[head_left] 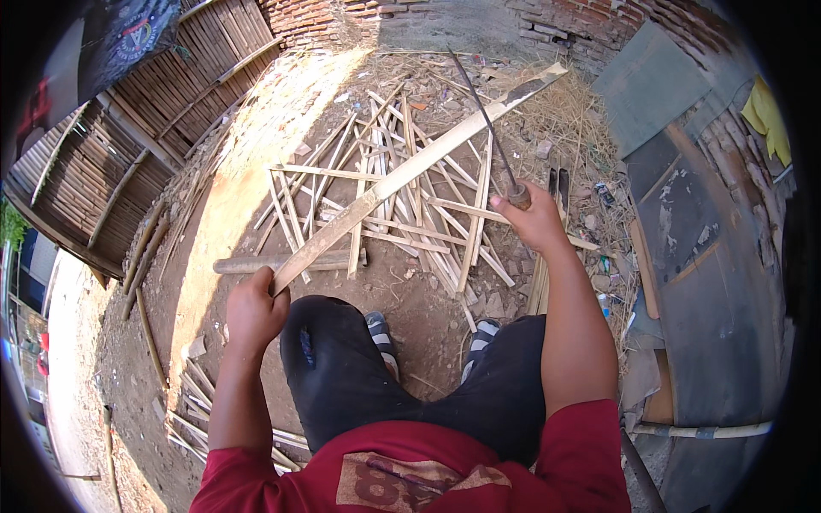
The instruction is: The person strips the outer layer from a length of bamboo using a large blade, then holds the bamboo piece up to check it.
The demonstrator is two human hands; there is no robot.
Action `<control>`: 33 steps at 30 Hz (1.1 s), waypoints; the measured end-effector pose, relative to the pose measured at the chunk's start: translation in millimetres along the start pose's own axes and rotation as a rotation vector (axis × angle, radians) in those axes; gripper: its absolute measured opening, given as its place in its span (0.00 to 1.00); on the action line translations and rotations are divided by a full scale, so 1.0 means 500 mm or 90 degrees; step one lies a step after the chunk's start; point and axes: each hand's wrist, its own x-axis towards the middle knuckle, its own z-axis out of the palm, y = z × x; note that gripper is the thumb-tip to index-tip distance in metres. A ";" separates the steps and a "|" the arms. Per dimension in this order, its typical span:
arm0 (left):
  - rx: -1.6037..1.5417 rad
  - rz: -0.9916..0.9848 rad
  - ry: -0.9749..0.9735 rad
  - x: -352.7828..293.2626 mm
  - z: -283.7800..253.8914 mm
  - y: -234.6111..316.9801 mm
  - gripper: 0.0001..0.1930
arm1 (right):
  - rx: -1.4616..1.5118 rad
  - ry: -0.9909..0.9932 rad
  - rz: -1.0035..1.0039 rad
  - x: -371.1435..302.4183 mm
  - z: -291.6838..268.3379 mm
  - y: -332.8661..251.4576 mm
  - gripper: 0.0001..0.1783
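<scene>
Clamping slat (402,178) in left hand (258,306) at eight o'clock, knife (490,124) in right hand (537,221) at two, likely keeping skin from blade.

The bamboo strip (410,171) is showing pale cream, with a dark brown blotch (523,88) near one end. The knife (503,156) is showing a dark grey blade (468,79) and a brown handle (519,197). The sticks (329,173) are looking straw-yellow against the brown ground (402,295). The shirt (410,440) is showing deep red with a tan print (423,483), the trousers (342,368) black, the sandals (482,341) dark and light stripes. Along the ground's far edge, bricks (312,30) are showing orange-red; beyond its right edge, a cloth (768,121) is showing yellow.
</scene>
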 end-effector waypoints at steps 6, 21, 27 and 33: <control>-0.001 0.082 -0.014 0.068 0.030 0.082 0.08 | 0.443 -0.162 0.035 -0.037 0.021 -0.117 0.11; -0.005 0.181 0.019 0.077 0.030 0.157 0.28 | 0.426 -0.011 0.097 -0.022 -0.023 -0.081 0.15; -0.081 0.154 0.018 0.043 -0.007 0.088 0.42 | 0.458 0.105 0.116 -0.014 -0.049 -0.062 0.18; -0.385 0.053 -0.032 0.026 0.015 -0.027 0.31 | 0.499 0.158 0.152 0.000 -0.076 -0.036 0.19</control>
